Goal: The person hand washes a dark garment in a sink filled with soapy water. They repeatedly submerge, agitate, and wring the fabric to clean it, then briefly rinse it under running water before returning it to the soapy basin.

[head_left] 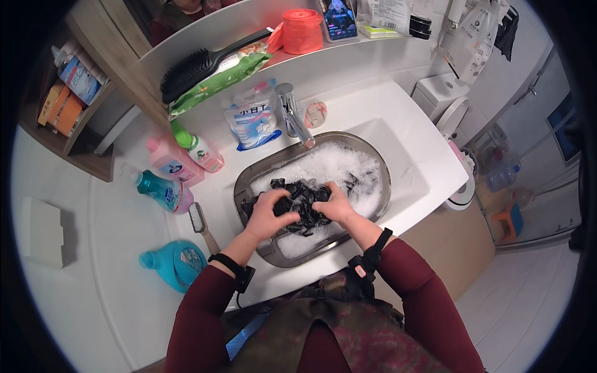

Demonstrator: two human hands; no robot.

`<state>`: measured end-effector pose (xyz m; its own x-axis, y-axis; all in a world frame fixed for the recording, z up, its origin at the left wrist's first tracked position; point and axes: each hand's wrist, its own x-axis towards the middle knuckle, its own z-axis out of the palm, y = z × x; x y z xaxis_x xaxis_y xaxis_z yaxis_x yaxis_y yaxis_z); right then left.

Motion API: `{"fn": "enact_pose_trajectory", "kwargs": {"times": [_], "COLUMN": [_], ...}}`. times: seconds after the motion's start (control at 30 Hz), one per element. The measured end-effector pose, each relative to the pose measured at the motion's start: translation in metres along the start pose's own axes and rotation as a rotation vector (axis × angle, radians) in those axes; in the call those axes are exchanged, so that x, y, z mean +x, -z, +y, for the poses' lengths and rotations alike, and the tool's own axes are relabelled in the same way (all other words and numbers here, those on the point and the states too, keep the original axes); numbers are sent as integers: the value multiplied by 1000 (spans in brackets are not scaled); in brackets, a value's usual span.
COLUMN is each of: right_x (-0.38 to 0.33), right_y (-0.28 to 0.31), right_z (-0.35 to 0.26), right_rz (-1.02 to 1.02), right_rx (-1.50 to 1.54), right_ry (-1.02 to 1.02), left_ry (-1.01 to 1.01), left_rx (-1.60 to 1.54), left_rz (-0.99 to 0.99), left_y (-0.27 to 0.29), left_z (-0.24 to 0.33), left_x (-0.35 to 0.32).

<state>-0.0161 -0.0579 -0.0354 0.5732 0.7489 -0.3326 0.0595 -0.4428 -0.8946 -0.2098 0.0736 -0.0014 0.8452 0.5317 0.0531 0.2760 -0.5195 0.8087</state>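
A wet black garment (303,198) lies bunched in a metal basin (249,186) full of white foam (339,165), set in a white sink. My left hand (268,211) grips the left part of the cloth. My right hand (334,205) clutches the right part, close beside the other hand. Both forearms wear dark red sleeves and black wrist straps. A chrome tap (295,115) stands just behind the basin.
Left of the basin stand pink bottles (171,160), a teal bottle (163,189), a blue jug (177,264), a small brush (200,222) and a detergent pouch (254,118). A black hairbrush (199,65), orange roll (303,30) and phone (340,18) lie on the shelf. A toilet (451,105) is at right.
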Motion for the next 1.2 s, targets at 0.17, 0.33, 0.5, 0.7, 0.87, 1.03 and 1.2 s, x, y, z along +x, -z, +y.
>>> {"fn": "enact_pose_trajectory", "kwargs": {"times": [0.17, 0.33, 0.5, 0.7, 0.87, 1.03, 1.2], "right_x": [-11, -28, -31, 24, 76, 107, 112], "right_y": [-7, -24, -44, -37, -9, 0, 1], "right_z": [-22, -21, 20, 40, 45, 28, 12], "right_rz": [-50, -68, -115, -176, -79, -79, -27], "right_rx": [-468, -517, -821, -914, -662, -585, -239], "right_ry": [774, 879, 504, 263, 102, 7, -94], "left_ry": [269, 278, 157, 14, 112, 279, 63], "left_rx": [414, 441, 753, 710, 710, 658, 731], "left_rz": [186, 64, -151, -254, -373, -378, -155], "left_y": [13, -14, -38, -35, -59, -56, -43], "left_z": [-2, 21, 27, 0, -15, -19, -14], "left_x": [-10, -39, -20, 64, 128, 157, 130]}}
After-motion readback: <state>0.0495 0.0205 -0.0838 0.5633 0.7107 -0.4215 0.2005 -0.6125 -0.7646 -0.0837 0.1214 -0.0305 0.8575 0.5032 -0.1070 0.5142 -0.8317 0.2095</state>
